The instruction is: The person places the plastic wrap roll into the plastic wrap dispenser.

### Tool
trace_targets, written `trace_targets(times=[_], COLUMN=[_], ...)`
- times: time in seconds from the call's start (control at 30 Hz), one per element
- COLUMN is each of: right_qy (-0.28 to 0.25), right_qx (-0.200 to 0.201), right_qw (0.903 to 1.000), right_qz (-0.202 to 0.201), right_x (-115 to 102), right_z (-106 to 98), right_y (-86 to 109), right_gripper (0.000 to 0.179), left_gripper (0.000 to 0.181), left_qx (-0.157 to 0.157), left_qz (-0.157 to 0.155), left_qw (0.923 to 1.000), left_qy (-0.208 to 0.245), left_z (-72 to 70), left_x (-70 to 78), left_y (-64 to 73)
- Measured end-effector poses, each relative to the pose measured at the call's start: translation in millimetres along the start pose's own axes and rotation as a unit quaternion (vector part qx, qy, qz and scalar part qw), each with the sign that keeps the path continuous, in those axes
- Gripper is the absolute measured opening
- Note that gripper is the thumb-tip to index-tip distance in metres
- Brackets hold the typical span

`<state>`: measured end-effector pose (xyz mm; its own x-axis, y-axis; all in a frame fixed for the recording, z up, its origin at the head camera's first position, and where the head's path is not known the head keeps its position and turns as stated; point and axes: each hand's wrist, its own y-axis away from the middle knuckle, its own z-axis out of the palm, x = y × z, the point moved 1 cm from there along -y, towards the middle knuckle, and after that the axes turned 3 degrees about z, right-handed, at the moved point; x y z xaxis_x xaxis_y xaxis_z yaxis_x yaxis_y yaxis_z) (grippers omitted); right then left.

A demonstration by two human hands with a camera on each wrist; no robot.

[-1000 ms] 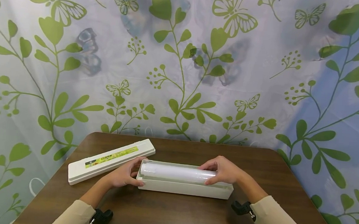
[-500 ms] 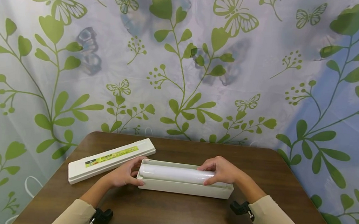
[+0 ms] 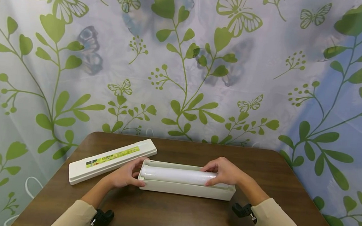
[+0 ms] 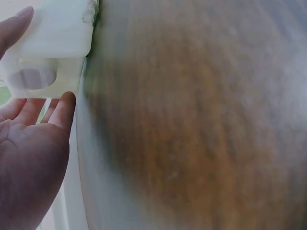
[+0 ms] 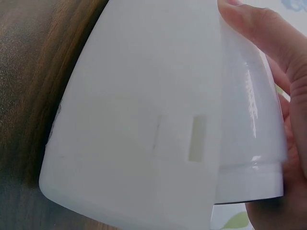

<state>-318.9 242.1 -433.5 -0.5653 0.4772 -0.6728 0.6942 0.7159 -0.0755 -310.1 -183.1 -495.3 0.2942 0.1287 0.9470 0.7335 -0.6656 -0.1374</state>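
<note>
A roll of cling film [image 3: 176, 175] lies lengthwise in the long white dispenser box [image 3: 184, 190], which stands without its lid on the table. My right hand [image 3: 225, 172] grips the roll near its right end, thumb on the near side and fingers behind. The right wrist view shows that end of the roll [image 5: 247, 105] standing above the box wall [image 5: 134, 120]. With thumb in front and fingers behind, my left hand [image 3: 123, 176] holds the left end of the box. In the left wrist view, fingertips of the left hand [image 4: 36, 158] touch the box end [image 4: 67, 72].
The white lid [image 3: 113, 161], with a yellow-green label, lies slantwise on the brown wooden table [image 3: 176, 215] at the back left, close behind my left hand. A patterned curtain [image 3: 184, 74] hangs behind the table. Each wrist carries a black strapped device.
The roll has shifted very slightly to the left inside the box. Both hands keep their holds almost unmoved, and the lid stays in place.
</note>
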Motion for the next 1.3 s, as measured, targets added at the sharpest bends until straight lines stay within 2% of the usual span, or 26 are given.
trace_targets(times=[0.2,0.47,0.73,0.93,1.3], right_qy=[0.009,0.019,0.037,0.052,0.051], right_qx=[0.01,0.024,0.051,0.067,0.064], right_qw=[0.9998,0.9995,0.9978,0.9964,0.9963], right_qz=[-0.017,0.004,-0.022,-0.006,0.027], right_x=[1,1,3,4,5], right_z=[0,1,6,8,11], right_y=[0.3,1.3,3.5,5.2,7.9], right_gripper=[0.039,0.039,0.038,0.038,0.041], left_gripper=[0.084,0.085,0.084,0.085,0.087], left_qx=[-0.001,0.0,0.0,0.001,-0.002], left_qz=[-0.003,-0.003,0.001,-0.003,-0.005], left_qw=[1.0,0.9999,1.0,1.0,0.9999], left_qy=[0.004,0.01,0.007,0.005,0.01], left_z=[0.9,1.3,1.2,1.1,2.5], left_x=[2.4,1.7,0.2,-0.5,1.6], left_y=[0.9,1.4,1.5,2.0,2.8])
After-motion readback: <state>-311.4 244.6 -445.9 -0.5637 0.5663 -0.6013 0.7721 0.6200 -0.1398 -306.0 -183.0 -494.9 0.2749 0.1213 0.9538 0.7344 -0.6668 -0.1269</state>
